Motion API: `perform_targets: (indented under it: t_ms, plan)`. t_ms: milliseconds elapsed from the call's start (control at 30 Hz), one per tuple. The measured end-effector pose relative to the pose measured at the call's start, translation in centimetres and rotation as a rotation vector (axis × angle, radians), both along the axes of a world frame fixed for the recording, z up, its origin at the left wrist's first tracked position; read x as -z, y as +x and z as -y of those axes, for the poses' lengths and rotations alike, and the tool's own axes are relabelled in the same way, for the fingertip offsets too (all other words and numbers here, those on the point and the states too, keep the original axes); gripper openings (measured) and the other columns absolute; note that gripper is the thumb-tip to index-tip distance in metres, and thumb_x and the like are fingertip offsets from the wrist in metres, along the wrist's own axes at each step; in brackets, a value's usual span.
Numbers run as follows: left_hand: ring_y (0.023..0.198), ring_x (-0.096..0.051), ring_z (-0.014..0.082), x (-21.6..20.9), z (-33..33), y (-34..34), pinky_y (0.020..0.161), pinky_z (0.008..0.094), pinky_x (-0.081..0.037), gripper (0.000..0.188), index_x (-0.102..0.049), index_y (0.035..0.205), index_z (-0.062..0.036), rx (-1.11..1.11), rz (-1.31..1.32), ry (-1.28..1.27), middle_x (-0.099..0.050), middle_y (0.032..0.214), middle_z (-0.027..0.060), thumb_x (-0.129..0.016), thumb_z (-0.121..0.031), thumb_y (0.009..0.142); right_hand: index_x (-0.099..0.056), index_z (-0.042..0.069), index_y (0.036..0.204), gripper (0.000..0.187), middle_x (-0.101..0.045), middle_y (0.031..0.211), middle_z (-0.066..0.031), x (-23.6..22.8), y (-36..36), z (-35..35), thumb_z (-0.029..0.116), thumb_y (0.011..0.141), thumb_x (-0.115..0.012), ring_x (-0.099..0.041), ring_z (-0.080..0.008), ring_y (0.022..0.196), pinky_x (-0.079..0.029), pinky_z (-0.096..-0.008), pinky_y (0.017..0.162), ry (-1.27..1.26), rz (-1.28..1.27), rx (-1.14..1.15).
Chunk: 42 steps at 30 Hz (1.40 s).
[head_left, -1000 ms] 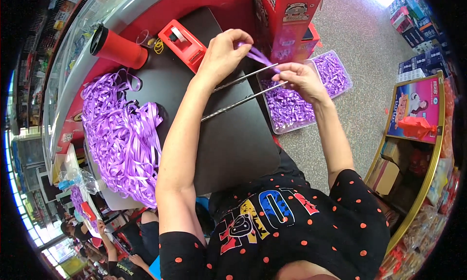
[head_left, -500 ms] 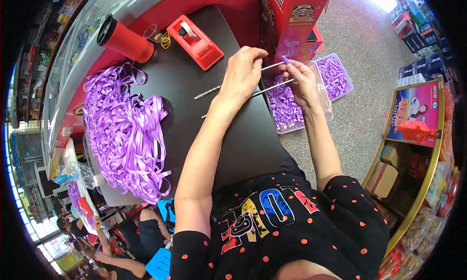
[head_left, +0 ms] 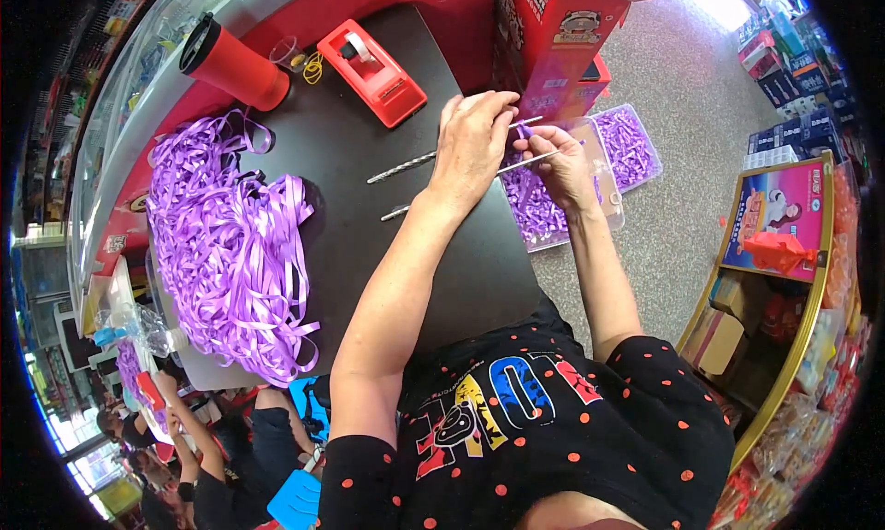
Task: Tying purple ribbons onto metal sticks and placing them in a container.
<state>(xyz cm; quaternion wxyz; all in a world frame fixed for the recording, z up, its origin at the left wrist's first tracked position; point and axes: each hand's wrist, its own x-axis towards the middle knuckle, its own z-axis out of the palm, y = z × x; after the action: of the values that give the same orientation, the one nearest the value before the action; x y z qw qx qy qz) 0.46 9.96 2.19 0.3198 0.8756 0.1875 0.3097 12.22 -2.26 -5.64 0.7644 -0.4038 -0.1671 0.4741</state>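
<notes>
Two thin metal rods pass under my left hand (head_left: 473, 150), their ends spirally grooved like drill bits. My left hand is closed around the far rod (head_left: 398, 168); the near rod (head_left: 525, 164) runs beside it, below the palm. A short bit of purple ribbon (head_left: 524, 130) wraps the far rod close to its right tip. My right hand (head_left: 567, 172) pinches this ribbon with thumb and forefinger, and the near rod's end reaches its fingers. A large tangled heap of purple ribbon (head_left: 235, 253) covers the left of the dark table (head_left: 369, 290).
Beyond the table's right edge, clear plastic boxes (head_left: 560, 245) hold many small purple ribbon pieces. A red carton (head_left: 576, 32) stands behind them. At the back are a red tape dispenser (head_left: 383, 92) and a red tumbler (head_left: 241, 69). Other people work at the lower left.
My right hand has moved slightly left, closer to my left hand. The purple ribbon, held up at the rod's tip before, now sits a little further along the far rod.
</notes>
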Motion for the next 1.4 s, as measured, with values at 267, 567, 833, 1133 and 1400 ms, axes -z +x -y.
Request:
perform_targets:
  t_ms: [267, 567, 833, 1133, 1400]
  plan:
    - [0.097, -0.060, 0.0246, 0.7, -0.1, -0.2, 0.100, 0.0451, -0.033, 0.020, -0.067, 0.099, -0.0062, -0.001, -0.022, 0.095, -0.067, 0.096, 0.0098, -0.062, -0.019, 0.084, -0.061, 0.000, 0.104, 0.019, -0.068, 0.092, -0.0124, 0.7, -1.4, -0.6, 0.010, 0.088, -0.063, -0.065, -0.0137, 0.077, -0.053, -0.0224, 0.071, 0.052, -0.075, 0.039]
    - [0.093, -0.061, 0.0225, 1.0, -0.3, -0.2, 0.101, 0.0451, -0.031, 0.019, -0.068, 0.096, -0.0070, -0.020, -0.061, 0.035, -0.069, 0.084, 0.0062, -0.064, -0.019, 0.082, -0.062, 0.002, 0.110, 0.023, -0.065, 0.093, -0.0021, 0.0, -0.8, -0.5, 0.014, 0.090, -0.061, -0.059, -0.0075, 0.085, -0.046, -0.0223, 0.079, -0.070, 0.361, 0.130]
    - [0.093, -0.061, 0.0223, 0.9, -0.4, -0.3, 0.102, 0.0462, -0.031, 0.018, -0.069, 0.095, -0.0075, -0.019, -0.046, -0.001, -0.069, 0.082, 0.0057, -0.064, -0.018, 0.081, -0.063, 0.003, 0.112, 0.027, -0.066, 0.091, 0.0000, -2.4, 0.2, -0.9, 0.012, 0.087, -0.064, -0.059, -0.0082, 0.082, -0.048, -0.0238, 0.074, -0.271, 0.724, -0.010]
    - [0.090, -0.062, 0.0221, 1.2, -0.5, -0.2, 0.102, 0.0465, -0.031, 0.016, -0.070, 0.092, -0.0081, -0.004, -0.026, -0.002, -0.069, 0.084, 0.0056, -0.066, -0.018, 0.080, -0.071, 0.005, 0.098, 0.024, -0.071, 0.086, -0.0100, 3.7, 2.7, 1.1, 0.023, 0.081, -0.069, -0.066, -0.0126, 0.079, -0.049, -0.0293, 0.073, -0.621, 1.115, 0.001]
    - [0.091, -0.062, 0.0236, 1.0, -0.7, -0.4, 0.103, 0.0463, -0.031, 0.018, -0.070, 0.091, -0.0077, -0.012, -0.042, 0.008, -0.069, 0.088, 0.0081, -0.067, -0.021, 0.080, -0.071, 0.005, 0.099, 0.023, -0.071, 0.093, -0.0103, 17.6, 3.7, 4.3, 0.021, 0.081, -0.067, -0.065, -0.0158, 0.086, -0.048, -0.0274, 0.080, -0.763, 0.920, -0.055]
